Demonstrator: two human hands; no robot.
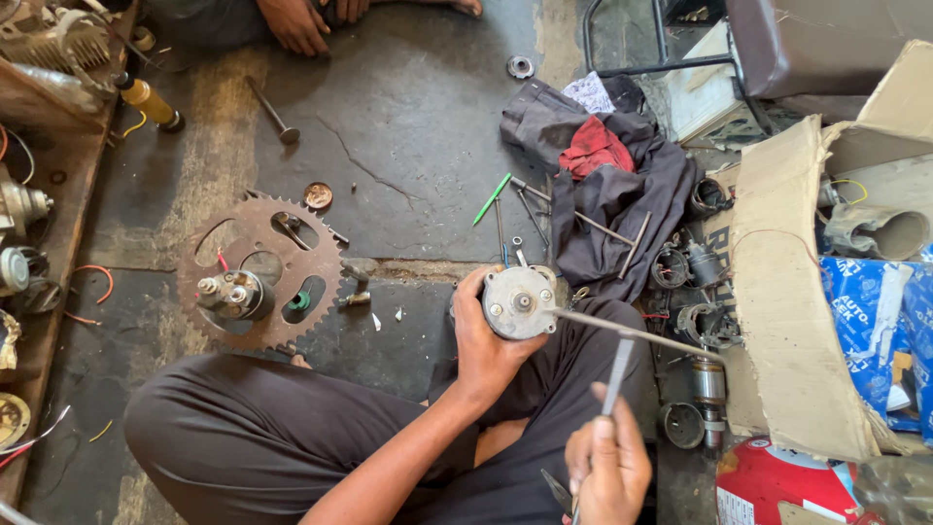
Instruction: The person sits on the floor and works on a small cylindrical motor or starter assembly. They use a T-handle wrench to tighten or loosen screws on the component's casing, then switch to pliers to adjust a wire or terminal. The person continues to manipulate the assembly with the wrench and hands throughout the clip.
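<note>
**Seated on the floor, steadying a small motor while a long tool meets its end cap**

At the left of the concrete floor lies a rusty toothed sprocket with a small metal hub standing on it; farther up, an engine valve lies alone, and another person's hand rests at the top edge.

In the middle, over the person's crossed legs, the left hand wraps a round silver motor — fingers closed around its body, the flat end cap facing up with a short shaft at its centre. A thin metal rod runs from the cap's right rim out to the right.

Lower right, the right hand is closed around the handle of a slim screwdriver-like tool, its blade rising to cross the rod. Whether the tip touches the rod cannot be told.

To do this well, judging from the grip: keep the motor braced firmly against the leg, keep the tool square so it does not slip, and keep the left thumb clear of the rod's end.

Right of the motor lie a dark cloth with loose rods and, at the floor's right edge, a torn cardboard box beside several similar motor parts.
</note>
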